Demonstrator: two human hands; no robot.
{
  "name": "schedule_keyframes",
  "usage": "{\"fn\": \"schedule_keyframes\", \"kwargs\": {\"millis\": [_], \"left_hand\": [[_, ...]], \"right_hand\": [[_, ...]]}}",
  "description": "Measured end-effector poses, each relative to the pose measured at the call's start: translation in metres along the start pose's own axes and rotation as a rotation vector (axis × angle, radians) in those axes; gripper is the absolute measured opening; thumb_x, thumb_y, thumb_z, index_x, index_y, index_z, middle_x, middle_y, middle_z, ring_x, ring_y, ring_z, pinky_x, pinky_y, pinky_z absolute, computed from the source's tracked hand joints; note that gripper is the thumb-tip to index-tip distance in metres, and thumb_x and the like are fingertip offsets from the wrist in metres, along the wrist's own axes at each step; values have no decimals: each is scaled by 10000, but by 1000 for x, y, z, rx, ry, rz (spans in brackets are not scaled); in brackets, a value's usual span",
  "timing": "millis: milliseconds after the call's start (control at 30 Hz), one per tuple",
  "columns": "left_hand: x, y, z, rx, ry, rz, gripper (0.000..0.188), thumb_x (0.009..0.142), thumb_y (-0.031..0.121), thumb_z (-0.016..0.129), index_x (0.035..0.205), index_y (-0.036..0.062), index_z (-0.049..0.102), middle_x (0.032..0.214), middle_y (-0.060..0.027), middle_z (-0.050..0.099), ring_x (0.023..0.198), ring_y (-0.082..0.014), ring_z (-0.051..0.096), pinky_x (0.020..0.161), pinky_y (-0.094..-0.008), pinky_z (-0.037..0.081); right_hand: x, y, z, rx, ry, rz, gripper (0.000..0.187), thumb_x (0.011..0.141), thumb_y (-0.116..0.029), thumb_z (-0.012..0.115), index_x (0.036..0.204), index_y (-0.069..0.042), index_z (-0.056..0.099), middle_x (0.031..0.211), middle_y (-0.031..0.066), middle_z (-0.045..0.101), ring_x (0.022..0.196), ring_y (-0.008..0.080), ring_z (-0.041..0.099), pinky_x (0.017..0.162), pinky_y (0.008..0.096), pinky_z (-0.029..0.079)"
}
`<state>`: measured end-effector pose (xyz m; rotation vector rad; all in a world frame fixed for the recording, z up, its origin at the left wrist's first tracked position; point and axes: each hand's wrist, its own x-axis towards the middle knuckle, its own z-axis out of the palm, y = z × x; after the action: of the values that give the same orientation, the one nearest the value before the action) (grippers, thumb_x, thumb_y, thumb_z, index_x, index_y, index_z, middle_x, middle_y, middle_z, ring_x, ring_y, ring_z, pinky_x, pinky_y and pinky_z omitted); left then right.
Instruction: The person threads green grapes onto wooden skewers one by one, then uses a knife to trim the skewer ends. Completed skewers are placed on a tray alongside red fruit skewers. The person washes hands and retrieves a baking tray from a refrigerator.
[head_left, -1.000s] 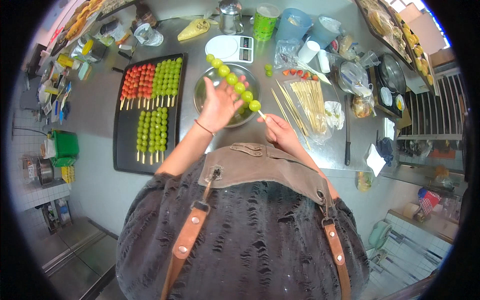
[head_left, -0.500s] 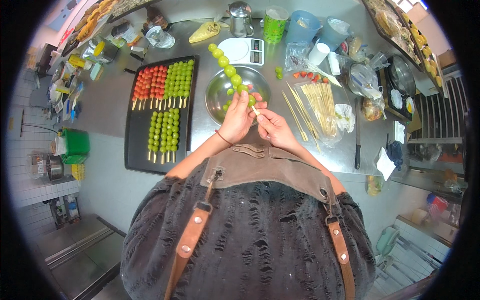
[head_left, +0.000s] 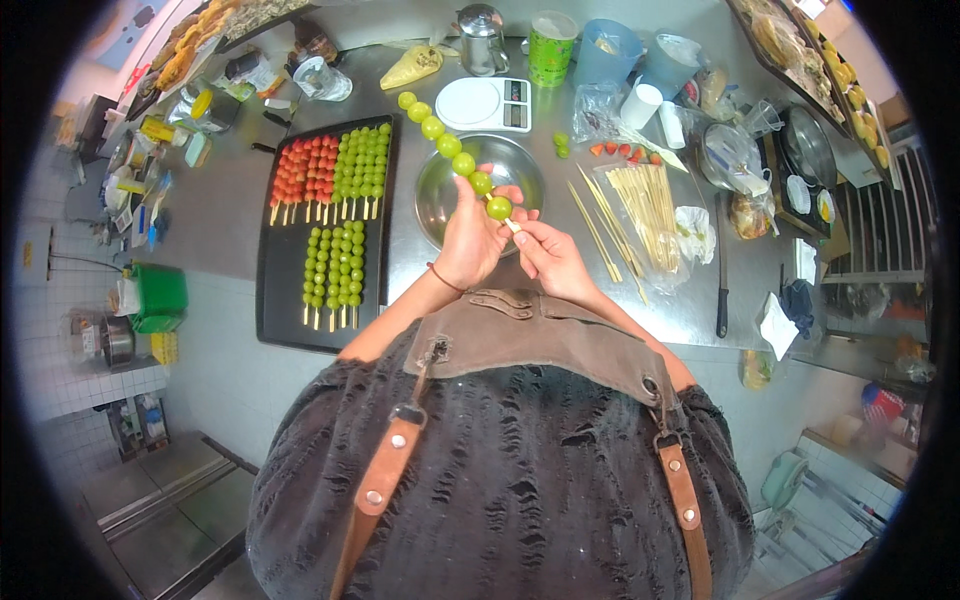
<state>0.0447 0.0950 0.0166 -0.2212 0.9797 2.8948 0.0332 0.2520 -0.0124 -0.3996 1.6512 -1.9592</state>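
A skewer of green grapes (head_left: 449, 146) slants up and left over a steel bowl (head_left: 432, 205), its far end reaching past the rim. My right hand (head_left: 552, 252) pinches the bare stick end below the nearest grape. Under the lower grapes is my left hand (head_left: 472, 238), thumb on one side and fingers curled behind the skewer. A short length of stick shows between the two nearest grapes. To the left, a black tray (head_left: 280, 285) bears rows of strawberry skewers (head_left: 305, 168) and grape skewers (head_left: 362, 160), with more grape skewers (head_left: 333, 265) below.
Bare wooden sticks (head_left: 645, 205) lie right of the bowl, many in a plastic bag. A knife (head_left: 722, 280) lies farther right. Cut strawberries (head_left: 625, 152) and loose grapes (head_left: 561, 145) sit behind the sticks. Beyond the bowl stand a white scale (head_left: 470, 102) and a steel pitcher (head_left: 483, 45).
The skewer's far end has swung left, and its lower grapes now sit farther apart. My left thumb has shifted from over the grapes to beside them. My right hand keeps its pinch.
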Motion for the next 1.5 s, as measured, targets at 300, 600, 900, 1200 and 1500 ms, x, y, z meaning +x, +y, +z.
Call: {"fn": "schedule_keyframes", "kwargs": {"millis": [300, 600, 900, 1200, 1500], "left_hand": [[4, -4, 3, 63, -22, 20, 513, 1031, 595, 234, 1281, 169, 374, 995, -59, 545, 722, -171, 540, 961, -437, 505], [0, 14, 3, 37, 103, -62, 506, 1003, 646, 236, 1270, 234, 356, 1065, -77, 586, 838, -234, 640, 735, -386, 571], [3, 39, 3, -84, 43, 17, 487, 1023, 605, 238, 1267, 214, 394, 1129, -86, 575, 1107, -281, 607, 884, -628, 530], [6, 41, -5, -51, 28, 67, 429, 1035, 563, 271, 1256, 207, 366, 1149, -131, 556, 1115, -326, 609, 883, -643, 539], [3, 63, -5, -77, 74, 92, 458, 1016, 599, 274, 1255, 220, 369, 1162, -121, 523, 1146, -368, 578, 865, -678, 526]], "right_hand": [[1, 5, -1, 23, -5, -11, 247, 1043, -198, 516, 1171, -33, 648, 641, -35, 481, 559, 53, 444, 520, 235, 364], [-3, -4, 3, -11, -21, 28, 239, 1041, -180, 517, 1147, -22, 661, 677, -35, 494, 563, 49, 438, 517, 224, 366], [-9, -11, 0, -57, -31, 51, 221, 1036, -181, 532, 1123, -22, 658, 659, -43, 507, 534, 38, 421, 481, 218, 339], [-12, -11, 1, -71, -35, 49, 225, 1039, -187, 529, 1119, -23, 660, 638, -53, 479, 519, 30, 407, 474, 216, 327], [-14, -9, 2, -28, -40, 60, 203, 1030, -154, 544, 1113, -17, 667, 672, -45, 531, 516, 29, 415, 465, 211, 330]]}}
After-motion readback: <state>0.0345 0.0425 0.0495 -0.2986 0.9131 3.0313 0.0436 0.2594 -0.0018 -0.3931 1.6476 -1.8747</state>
